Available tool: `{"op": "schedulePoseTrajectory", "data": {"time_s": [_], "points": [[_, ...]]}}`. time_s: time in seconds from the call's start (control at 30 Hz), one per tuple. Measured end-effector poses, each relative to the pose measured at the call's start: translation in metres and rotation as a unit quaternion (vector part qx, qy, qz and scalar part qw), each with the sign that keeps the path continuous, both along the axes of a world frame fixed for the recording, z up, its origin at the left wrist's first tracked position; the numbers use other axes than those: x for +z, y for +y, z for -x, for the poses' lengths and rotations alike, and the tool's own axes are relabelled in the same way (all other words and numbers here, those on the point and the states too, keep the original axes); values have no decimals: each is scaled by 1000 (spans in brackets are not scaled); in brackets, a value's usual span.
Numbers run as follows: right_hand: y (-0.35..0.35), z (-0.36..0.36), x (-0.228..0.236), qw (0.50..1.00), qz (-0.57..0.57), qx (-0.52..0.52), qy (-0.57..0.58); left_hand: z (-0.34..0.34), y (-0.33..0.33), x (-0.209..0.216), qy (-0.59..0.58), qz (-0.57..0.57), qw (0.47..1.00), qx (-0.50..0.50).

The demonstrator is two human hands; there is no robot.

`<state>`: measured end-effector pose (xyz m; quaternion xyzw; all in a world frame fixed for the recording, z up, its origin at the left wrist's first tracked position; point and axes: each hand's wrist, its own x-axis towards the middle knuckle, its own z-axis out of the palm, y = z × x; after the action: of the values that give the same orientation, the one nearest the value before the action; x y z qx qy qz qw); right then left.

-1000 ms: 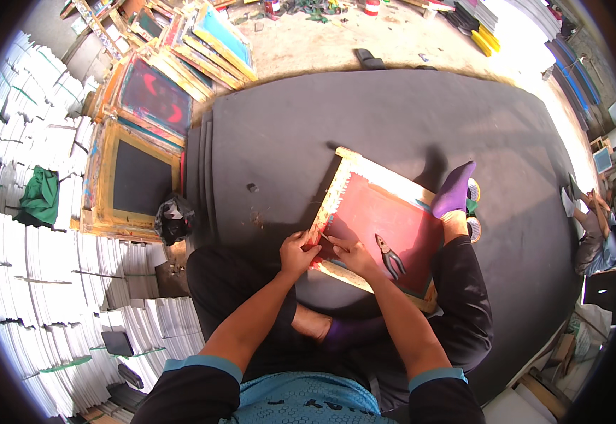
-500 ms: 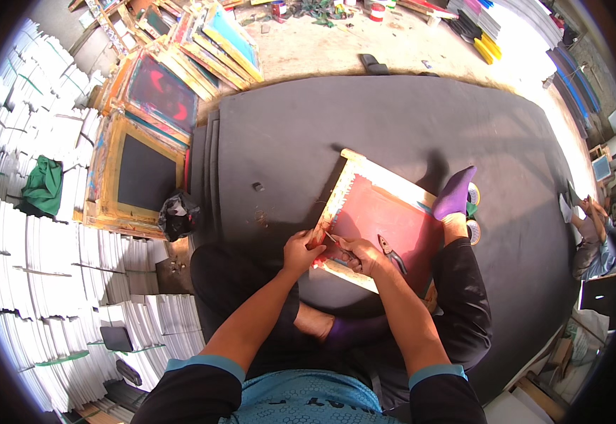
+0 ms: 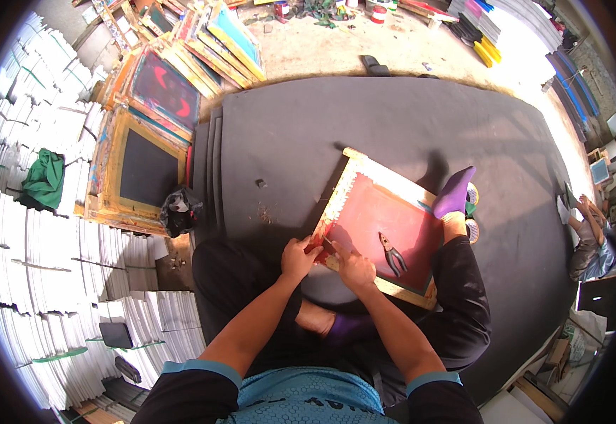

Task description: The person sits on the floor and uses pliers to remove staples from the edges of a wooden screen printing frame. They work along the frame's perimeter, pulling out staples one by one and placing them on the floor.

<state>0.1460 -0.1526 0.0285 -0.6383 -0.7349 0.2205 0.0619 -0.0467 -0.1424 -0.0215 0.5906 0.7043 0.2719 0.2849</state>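
Note:
A wooden screen-printing frame [image 3: 385, 178] with reddish mesh lies tilted on the dark mat before me, partly between my legs. My left hand [image 3: 298, 258] grips its near-left corner, thumb and fingers closed around the wood. Close by, my right hand [image 3: 356, 270] is closed around a thin tool, mostly hidden in the fist; its slim tip [image 3: 330, 243] points at that same corner. Pliers [image 3: 392, 255] with dark handles rest on the mesh, right of my right hand. Red smears mark the frame edge near my fingers.
Several printing frames [image 3: 151, 85] lean at the upper left, with a black plastic bag [image 3: 179, 212] beside them. White stacked sheets [image 3: 46, 261] fill the left side. My purple-socked foot [image 3: 455, 193] sits against the frame's right edge. Another person [image 3: 590, 240] sits at far right.
My right hand has shifted slightly left and down, turning its back upward, and more of the pliers and the frame's near edge show. My left hand keeps its hold on the corner.

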Motion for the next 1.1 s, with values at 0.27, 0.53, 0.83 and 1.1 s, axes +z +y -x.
{"op": "schedulePoseTrajectory", "data": {"time_s": [0.27,0.53,0.83,1.1], "points": [[4,1,8,997,72,13,-25,3,-2,-15,-32,-30,999,14],[5,9,9,993,93,20,-63,2,-1,-17,-27,-28,999,7],[4,30,19,984,110,10,-144,-6,-4,-14,-36,-3,999,35],[6,10,6,992,121,6,-34,-8,-5,-13,-14,-16,999,28]]}}
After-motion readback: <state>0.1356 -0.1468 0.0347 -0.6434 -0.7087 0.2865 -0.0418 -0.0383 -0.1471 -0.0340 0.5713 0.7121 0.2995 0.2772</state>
